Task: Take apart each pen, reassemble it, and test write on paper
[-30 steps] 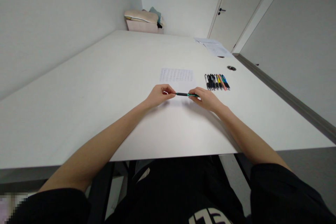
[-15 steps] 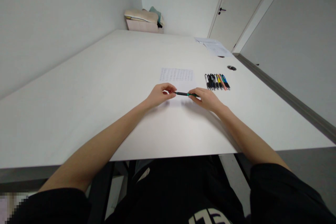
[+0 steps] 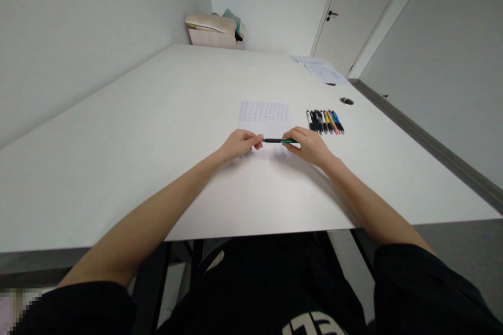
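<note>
A pen (image 3: 272,141) with a black grip and a green barrel is held level between my two hands. The fingers of my left hand (image 3: 240,144) are closed on its tip end, at the left. My right hand (image 3: 308,145) grips the green barrel between thumb and fingers, and covers the far end of the pen. Beneath lies a white sheet of paper (image 3: 271,124) with rows of small writing on its upper half; the hands hide part of its lower half.
Right of the paper, several pens (image 3: 325,122) of different colours lie in a row. Printed sheets (image 3: 322,70) rest at the table's far right, near a round cable hole (image 3: 347,101). Behind the white table (image 3: 129,115), folded cloths (image 3: 212,23) sit on a box.
My left hand has turned over at the pen's tip, its fingers now curled more tightly. The right hand and the pen have stayed almost in place.
</note>
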`<action>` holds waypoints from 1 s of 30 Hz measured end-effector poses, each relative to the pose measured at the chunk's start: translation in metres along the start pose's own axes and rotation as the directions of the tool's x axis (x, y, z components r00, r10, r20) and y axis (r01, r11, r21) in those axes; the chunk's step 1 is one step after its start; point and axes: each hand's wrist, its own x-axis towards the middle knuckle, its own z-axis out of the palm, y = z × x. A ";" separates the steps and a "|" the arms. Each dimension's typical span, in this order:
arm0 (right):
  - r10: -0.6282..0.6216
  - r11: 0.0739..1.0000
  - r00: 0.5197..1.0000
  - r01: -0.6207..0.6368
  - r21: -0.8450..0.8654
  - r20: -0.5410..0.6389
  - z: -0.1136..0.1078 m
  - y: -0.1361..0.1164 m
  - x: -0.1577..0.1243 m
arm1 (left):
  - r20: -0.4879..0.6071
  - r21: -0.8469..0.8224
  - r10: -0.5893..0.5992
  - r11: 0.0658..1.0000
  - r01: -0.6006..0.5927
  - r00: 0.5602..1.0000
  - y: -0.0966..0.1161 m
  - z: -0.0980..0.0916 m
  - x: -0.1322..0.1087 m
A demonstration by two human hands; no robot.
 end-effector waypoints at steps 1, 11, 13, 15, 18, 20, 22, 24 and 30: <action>-0.003 1.000 1.000 0.003 -0.002 -0.004 0.000 0.000 0.000 | 0.002 -0.004 0.006 1.000 -0.006 1.000 0.000 0.000 0.000; -0.006 1.000 1.000 0.006 -0.012 0.009 0.000 -0.001 -0.001 | -0.026 0.051 0.071 0.996 -0.070 0.997 0.001 -0.001 -0.001; -0.003 1.000 1.000 0.003 -0.020 0.010 -0.001 -0.001 -0.001 | -0.041 0.058 0.090 0.994 -0.087 0.995 0.000 -0.001 -0.001; 0.003 0.999 1.000 -0.003 -0.032 0.014 -0.001 -0.001 -0.001 | -0.064 0.049 0.117 0.992 -0.114 0.991 0.000 -0.001 -0.001; 0.006 0.998 1.000 -0.004 -0.056 0.026 -0.001 -0.002 -0.001 | -0.088 0.026 0.145 0.989 -0.143 0.986 0.002 -0.001 -0.002; 0.009 0.997 0.999 -0.007 -0.070 0.036 -0.001 -0.004 -0.001 | -0.095 0.025 0.154 0.988 -0.152 0.984 0.004 -0.001 -0.003; 0.019 0.996 0.999 -0.015 -0.085 0.045 -0.001 -0.004 0.000 | -0.098 0.028 0.158 0.987 -0.156 0.983 0.005 -0.001 -0.003; 0.024 0.995 0.998 -0.019 -0.095 0.053 -0.001 -0.005 0.000 | -0.094 0.028 0.159 0.987 -0.157 0.983 0.005 -0.001 -0.003; 0.005 0.996 1.000 -0.003 -0.085 0.030 -0.001 -0.005 0.000 | -0.096 0.005 0.164 0.986 -0.164 0.982 0.004 -0.001 -0.003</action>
